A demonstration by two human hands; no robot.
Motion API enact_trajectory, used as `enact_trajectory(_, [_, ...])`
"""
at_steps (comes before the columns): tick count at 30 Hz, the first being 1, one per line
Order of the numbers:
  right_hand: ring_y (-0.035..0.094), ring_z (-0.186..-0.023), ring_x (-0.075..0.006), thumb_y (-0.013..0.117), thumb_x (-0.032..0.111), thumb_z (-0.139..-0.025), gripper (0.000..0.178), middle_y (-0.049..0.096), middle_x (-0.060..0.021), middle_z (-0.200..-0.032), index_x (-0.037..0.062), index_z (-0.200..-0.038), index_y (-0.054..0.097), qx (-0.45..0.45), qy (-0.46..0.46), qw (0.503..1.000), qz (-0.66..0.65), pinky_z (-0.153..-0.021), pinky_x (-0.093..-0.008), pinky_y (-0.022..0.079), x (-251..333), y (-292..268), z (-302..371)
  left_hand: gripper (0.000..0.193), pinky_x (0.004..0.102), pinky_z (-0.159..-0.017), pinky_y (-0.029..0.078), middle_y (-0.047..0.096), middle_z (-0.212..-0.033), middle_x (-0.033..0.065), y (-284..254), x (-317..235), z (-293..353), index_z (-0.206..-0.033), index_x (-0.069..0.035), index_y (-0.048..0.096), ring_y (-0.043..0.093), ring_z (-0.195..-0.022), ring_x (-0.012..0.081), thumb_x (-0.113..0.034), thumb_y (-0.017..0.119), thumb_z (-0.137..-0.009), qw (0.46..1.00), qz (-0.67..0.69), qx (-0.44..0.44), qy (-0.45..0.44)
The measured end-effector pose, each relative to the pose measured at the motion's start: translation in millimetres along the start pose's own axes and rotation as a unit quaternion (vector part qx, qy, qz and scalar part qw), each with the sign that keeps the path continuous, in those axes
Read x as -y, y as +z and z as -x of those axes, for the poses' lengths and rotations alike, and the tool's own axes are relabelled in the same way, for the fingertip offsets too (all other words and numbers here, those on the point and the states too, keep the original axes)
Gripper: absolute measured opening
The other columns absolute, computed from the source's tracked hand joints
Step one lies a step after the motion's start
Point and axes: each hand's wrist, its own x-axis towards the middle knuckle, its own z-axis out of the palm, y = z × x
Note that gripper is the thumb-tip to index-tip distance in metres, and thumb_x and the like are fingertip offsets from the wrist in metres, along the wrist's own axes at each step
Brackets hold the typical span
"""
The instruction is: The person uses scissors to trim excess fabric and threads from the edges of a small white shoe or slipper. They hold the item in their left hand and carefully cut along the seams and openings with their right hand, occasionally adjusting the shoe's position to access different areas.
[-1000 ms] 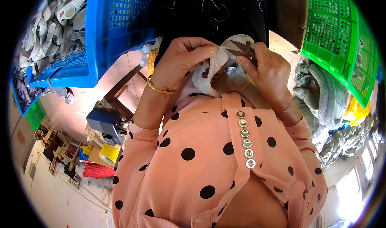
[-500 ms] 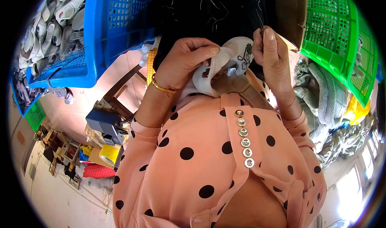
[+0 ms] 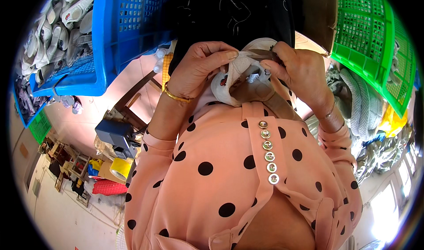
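Note:
A small white fabric shoe [image 3: 222, 90] with printed patches is held close against the front of my shirt, its opening facing me. My left hand [image 3: 194, 69] pinches the shoe's upper edge between thumb and fingers. In my right hand [image 3: 304, 71] is a pair of small scissors [image 3: 259, 53], its dark metal blades pointing left to the edge that my left fingertips pinch. The fingers partly hide the scissors' handles, and I cannot tell whether the blades touch the fabric.
Loose threads [image 3: 238, 18] lie on the dark cloth over my lap. A blue basket [image 3: 100, 51] of white shoes [image 3: 57, 38] stands at the left. Green baskets [image 3: 360, 42] are on the right, near grey-white shoes [image 3: 360, 97]. Behind on the left is a dark blue box [image 3: 114, 131].
My right hand has turned and moved left and down to the shoe, swinging the scissors from pointing up to pointing left. My left hand still pinches the shoe's edge.

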Motion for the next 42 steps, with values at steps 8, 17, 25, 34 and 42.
enact_trajectory(8, [0.057, -0.048, -0.0215, 0.066, 0.041, -0.085, 0.036, 0.052, -0.0034, -0.052, 0.0090, -0.075, 0.053, -0.027, -0.050, 0.998, 0.017, -0.042, -0.0308, 0.041, -4.3, 1.9, -7.2, 0.020, 0.0177, -0.068, 0.047, 0.068, -0.085, 0.0033, 2.3, -2.6, -0.1, -0.101, 0.000, 0.070, 0.059, -0.073, 0.0062, -0.013, 0.070, -0.086, 1.000, -0.002, 0.010, -0.001])
enact_trajectory(17, [0.054, -0.047, -0.0236, 0.074, 0.034, -0.079, 0.034, 0.051, -0.0052, -0.052, 0.0082, -0.072, 0.053, -0.070, -0.047, 0.996, 0.026, -0.045, -0.0333, 0.041, -9.8, 1.7, -8.8, 0.020, 0.0168, -0.065, 0.046, 0.068, -0.084, 0.0030, 0.8, -1.2, -1.2, -0.100, 0.000, 0.071, 0.059, -0.070, 0.0053, -0.014, 0.070, -0.086, 1.000, -0.008, -0.005, -0.014])
enact_trajectory(25, [0.054, -0.046, -0.0183, 0.071, 0.040, -0.079, 0.036, 0.049, -0.0019, -0.051, 0.0093, -0.074, 0.053, -0.035, -0.096, 0.993, 0.059, -0.044, -0.0294, 0.040, -9.5, -4.7, -11.0, 0.020, 0.0161, -0.065, 0.047, 0.069, -0.085, 0.0036, 2.0, -1.2, -1.9, -0.100, 0.000, 0.071, 0.059, -0.070, 0.0053, -0.015, 0.071, -0.086, 1.000, -0.018, -0.003, -0.013])
enact_trajectory(34, [0.055, -0.047, -0.0146, 0.068, 0.043, -0.082, 0.037, 0.047, 0.0003, -0.051, 0.0101, -0.073, 0.053, -0.035, -0.127, 0.987, 0.097, -0.046, -0.0272, 0.041, -9.5, -6.5, -15.1, 0.020, 0.0168, -0.066, 0.048, 0.069, -0.086, 0.0041, 3.5, -1.5, -2.1, -0.101, 0.000, 0.071, 0.060, -0.071, 0.0055, -0.015, 0.070, -0.087, 1.000, -0.020, -0.007, -0.015])
enact_trajectory(42, [0.056, -0.048, -0.0152, 0.062, 0.048, -0.085, 0.039, 0.049, 0.0004, -0.052, 0.0109, -0.074, 0.054, -0.012, -0.131, 0.983, 0.127, -0.048, -0.0285, 0.042, -10.6, -7.6, -17.3, 0.019, 0.0163, -0.066, 0.048, 0.068, -0.085, 0.0033, 2.6, -0.1, -2.8, -0.100, -0.001, 0.071, 0.060, -0.072, 0.0055, -0.014, 0.069, -0.087, 1.000, -0.025, -0.002, -0.015])
